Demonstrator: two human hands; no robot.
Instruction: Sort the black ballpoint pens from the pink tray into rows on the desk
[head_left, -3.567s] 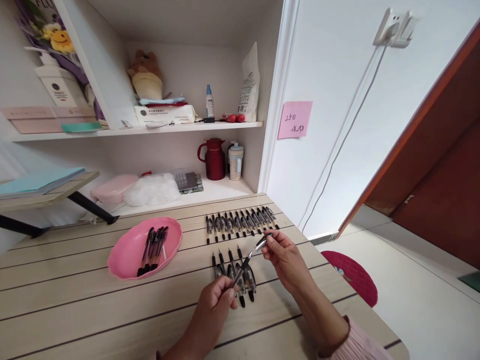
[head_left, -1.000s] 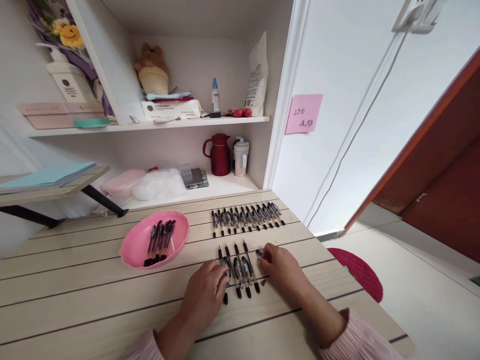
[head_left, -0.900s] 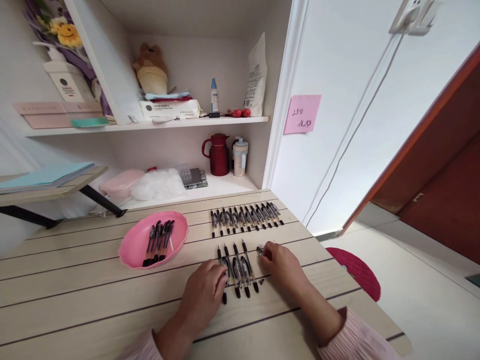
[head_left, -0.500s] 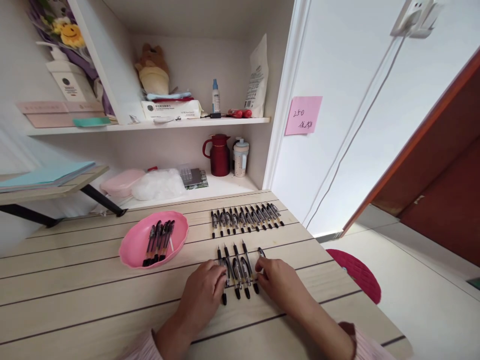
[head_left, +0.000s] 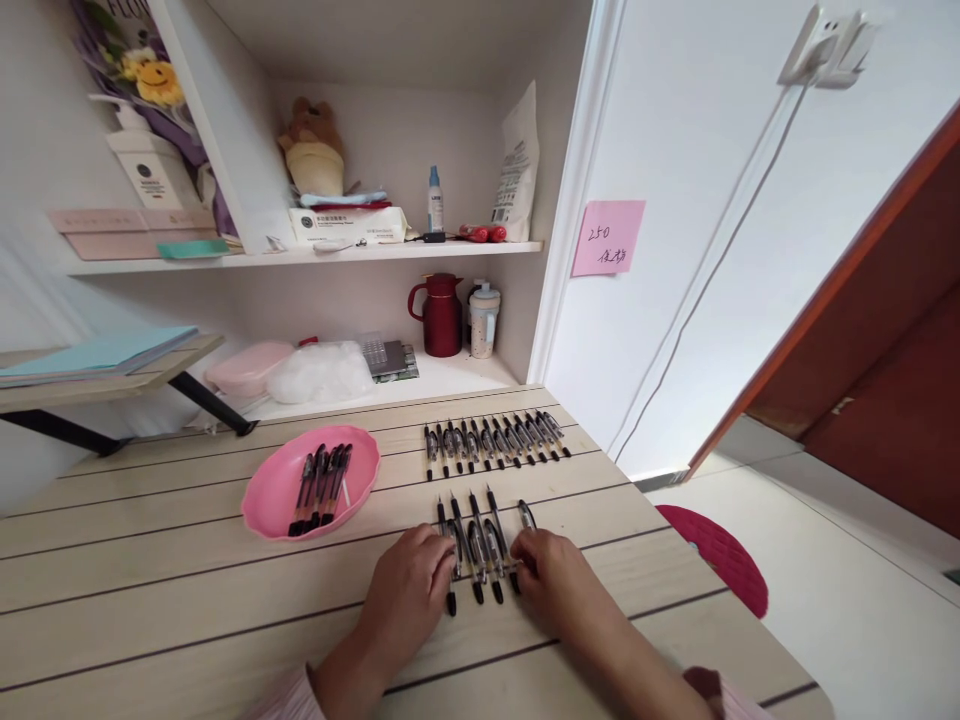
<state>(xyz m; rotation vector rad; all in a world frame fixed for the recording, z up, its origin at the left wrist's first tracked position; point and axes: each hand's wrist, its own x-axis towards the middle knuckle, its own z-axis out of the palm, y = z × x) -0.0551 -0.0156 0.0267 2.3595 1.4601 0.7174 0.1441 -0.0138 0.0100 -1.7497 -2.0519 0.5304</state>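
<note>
Between my hands lies a short row of black pens (head_left: 475, 520), points facing the shelf, with clear-and-black caps (head_left: 493, 545) beside them. At the left end of this row, my left hand (head_left: 411, 578) is closed, its fingertips on the leftmost pen (head_left: 442, 515), partly hiding it. My right hand (head_left: 553, 575) is closed at the right end, with a pen cap (head_left: 526, 514) sticking out above its fingers; the fingertips also come close to the rightmost pen (head_left: 492, 500).
Farther back is a longer row of pens and caps (head_left: 495, 443). A pink scalloped dish (head_left: 259, 490) holding several capped pens (head_left: 321, 488) stands to the left. A white shelf (head_left: 480, 372) with a red jug (head_left: 441, 315) rises behind the slatted table (head_left: 225, 620); a red stool (head_left: 724, 560) is right.
My right hand has moved slightly down and inward, nearer the rightmost pen, and more of the cap shows above it. My left hand stays at the leftmost pen. The camera view has shifted slightly.
</note>
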